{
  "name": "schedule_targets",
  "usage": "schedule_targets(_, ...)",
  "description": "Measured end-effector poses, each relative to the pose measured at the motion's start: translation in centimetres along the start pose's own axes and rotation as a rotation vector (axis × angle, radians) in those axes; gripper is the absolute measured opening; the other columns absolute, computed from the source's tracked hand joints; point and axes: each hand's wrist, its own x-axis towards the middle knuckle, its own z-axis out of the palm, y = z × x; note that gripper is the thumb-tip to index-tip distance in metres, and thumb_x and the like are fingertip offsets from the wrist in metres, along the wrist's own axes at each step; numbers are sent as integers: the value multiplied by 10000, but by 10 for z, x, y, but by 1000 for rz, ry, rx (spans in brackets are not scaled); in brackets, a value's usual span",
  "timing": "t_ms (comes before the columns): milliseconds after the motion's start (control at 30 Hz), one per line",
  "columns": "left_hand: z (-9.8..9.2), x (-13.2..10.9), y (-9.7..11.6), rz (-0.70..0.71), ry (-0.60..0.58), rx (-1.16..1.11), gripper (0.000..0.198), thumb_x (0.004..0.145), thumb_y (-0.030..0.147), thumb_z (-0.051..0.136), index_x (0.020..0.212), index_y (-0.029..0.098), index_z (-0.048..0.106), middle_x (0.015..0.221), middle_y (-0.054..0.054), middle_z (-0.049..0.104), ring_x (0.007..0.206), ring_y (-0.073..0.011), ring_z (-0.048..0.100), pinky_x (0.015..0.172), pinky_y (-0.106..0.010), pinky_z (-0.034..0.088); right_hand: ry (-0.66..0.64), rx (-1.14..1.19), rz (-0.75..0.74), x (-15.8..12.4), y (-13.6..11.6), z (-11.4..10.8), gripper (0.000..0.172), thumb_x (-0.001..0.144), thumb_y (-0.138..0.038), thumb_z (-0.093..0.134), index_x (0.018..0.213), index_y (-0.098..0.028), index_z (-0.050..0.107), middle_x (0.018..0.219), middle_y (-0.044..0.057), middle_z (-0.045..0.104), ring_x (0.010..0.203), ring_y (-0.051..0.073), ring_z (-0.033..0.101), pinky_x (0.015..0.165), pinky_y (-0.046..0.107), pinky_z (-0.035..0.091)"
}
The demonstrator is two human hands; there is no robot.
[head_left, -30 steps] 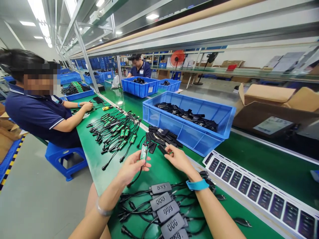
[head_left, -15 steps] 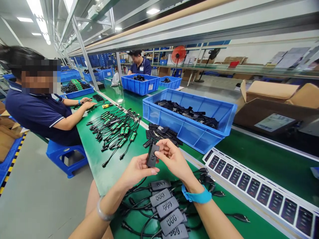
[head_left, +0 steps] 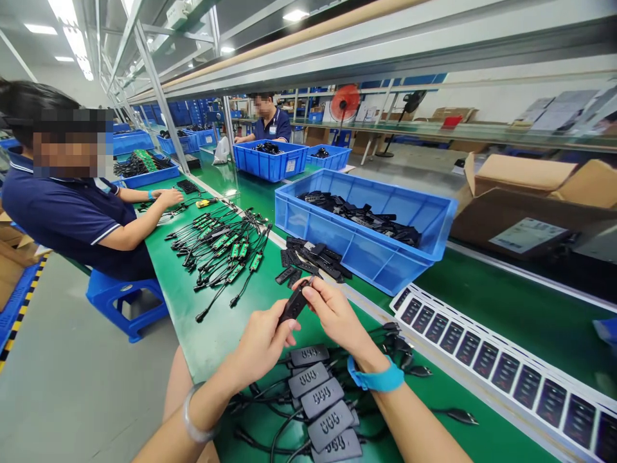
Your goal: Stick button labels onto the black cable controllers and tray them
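Note:
A small black plastic casing (head_left: 294, 306) is between my hands above the green bench, tilted with its narrow side towards me. My left hand (head_left: 263, 337) grips its lower end, the thumb along the near side. At the upper end, my right hand (head_left: 332, 314) pinches it with thumb and fingers. Below my hands lies an overlapping row of finished-looking black boxes (head_left: 322, 397) with slotted faces and cables. Just beyond my fingers is a loose heap of black casing pieces (head_left: 315, 260). Green circuit boards with black cables (head_left: 226, 247) spread out to the left.
A blue bin (head_left: 366, 247) of black casing parts stands behind the heap. Sheets of dark labels (head_left: 486, 357) line the right edge. A co-worker (head_left: 72, 199) sits at the left, another person (head_left: 272, 122) farther back. An open cardboard box (head_left: 525, 206) is at the right.
The casing has turned from showing its slotted face to a slanting, edge-on position. My left hand has rolled around it, and my right fingers have shifted to its upper end.

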Motion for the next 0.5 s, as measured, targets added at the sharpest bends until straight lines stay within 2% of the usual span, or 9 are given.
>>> schedule_targets(67,-3,-1,6,-7,-13,-11,262,976,336,410,1086,165,576,802,-33,677,624,-140,630,626,-249,503,43,95,-14,-1,-3,2,328,875,-501,569,863,-185,653,732,19,598,612,131,496,526,253,382)
schedule_targets(133,-9,-1,12,16,-52,28,293,963,328,449,1187,190,579,925,-46,661,735,-152,627,670,-253,493,117,275,-20,-1,-6,-1,279,806,-473,654,804,-194,642,718,5,603,570,109,472,494,236,363)
schedule_targets(200,-15,-1,15,37,-126,118,312,939,320,504,1216,226,614,915,-35,622,818,-172,586,705,-259,466,264,467,-7,2,-10,-12,270,734,-448,714,758,-207,596,674,-25,585,494,76,416,439,210,315)
schedule_targets(267,-18,-1,12,14,-207,156,317,915,312,545,1208,241,642,835,-14,595,790,-169,547,687,-252,437,430,558,42,6,-12,-28,298,698,-439,739,762,-219,548,591,-63,535,423,58,366,386,188,249)
schedule_targets(333,-17,-3,5,-71,-256,84,337,896,311,574,1218,229,631,754,18,571,674,-138,515,614,-229,413,548,485,103,9,-11,-46,336,678,-446,758,787,-226,527,490,-96,467,375,62,371,357,178,211)
schedule_targets(400,-12,-6,-1,-146,-272,19,357,870,316,618,1214,221,622,719,39,545,595,-114,492,564,-212,400,616,293,136,11,-4,-63,378,658,-460,774,833,-225,536,423,-111,439,349,82,413,351,179,234)
schedule_targets(500,-2,-11,-4,-132,-316,136,269,835,298,680,1098,238,688,772,17,535,692,-138,552,620,-215,438,569,5,188,11,11,-85,394,663,-476,756,876,-211,557,398,-101,463,335,112,451,375,206,308)
